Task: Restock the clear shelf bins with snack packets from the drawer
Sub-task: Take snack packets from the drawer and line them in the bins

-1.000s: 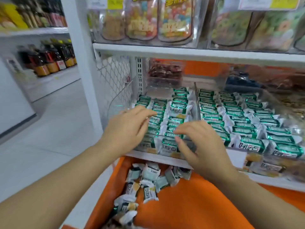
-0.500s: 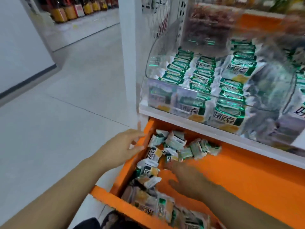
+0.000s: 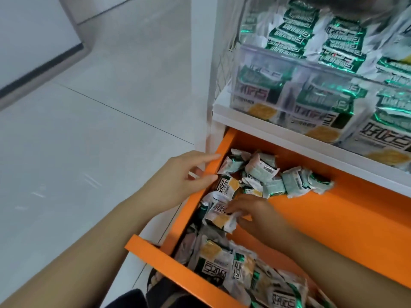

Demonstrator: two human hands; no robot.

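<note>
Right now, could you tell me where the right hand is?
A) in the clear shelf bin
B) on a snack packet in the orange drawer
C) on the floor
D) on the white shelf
B: the right hand reaches into the orange drawer, its fingers on a snack packet.

Shop: shelf bins (image 3: pixel 278 53) w/ snack pkts (image 3: pixel 287 34)

From my end I see a white shelf board (image 3: pixel 264 133) carrying a clear bin (image 3: pixel 275 52) right at its front edge. The bin is crammed with green-and-white snack packets (image 3: pixel 287 38) (the print is too blurred for me to read). Below it, the orange drawer (image 3: pixel 333 223) stands open. Loose packets (image 3: pixel 262 170) lie on its bottom along the left wall and near the front, leaving bare orange to the right. Pale grey floor (image 3: pixel 89 134) lies to the left.
</note>
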